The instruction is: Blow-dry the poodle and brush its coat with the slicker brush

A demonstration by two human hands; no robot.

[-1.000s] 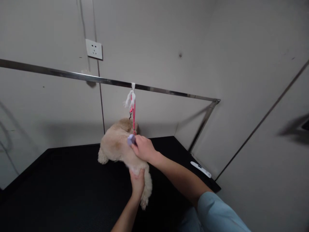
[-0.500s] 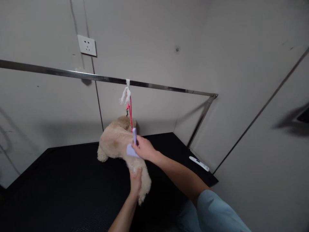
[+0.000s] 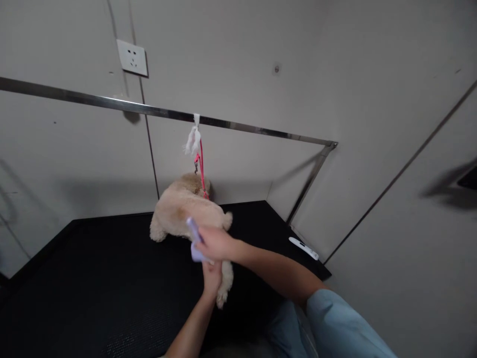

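Observation:
A cream-coloured dog (image 3: pixel 173 204) stands on a black table, its head turned toward the back wall. My right hand (image 3: pixel 218 242) is closed round the handle of a lavender slicker brush (image 3: pixel 197 252). The brush's head lies low over the upper part of the dog's hind leg (image 3: pixel 225 281), just above my other hand, and is a little blurred. Below it, my left hand (image 3: pixel 212 277) grips this leg from the near side, its fingers partly hidden by my right hand and the brush. A pink leash (image 3: pixel 201 166) runs up from the dog's neck area.
Across the back runs a metal bar (image 3: pixel 164 113), where a white cloth strip (image 3: pixel 194 136) ties the leash. On the right of the black table (image 3: pixel 93 278) lies a white, slim device (image 3: pixel 303 248). A wall socket (image 3: pixel 132 57) sits above the bar.
My right hand and the brush have moved down and left, from the dog's rump to the leg near my left hand. The dog's tail now shows. The whole view has shifted slightly.

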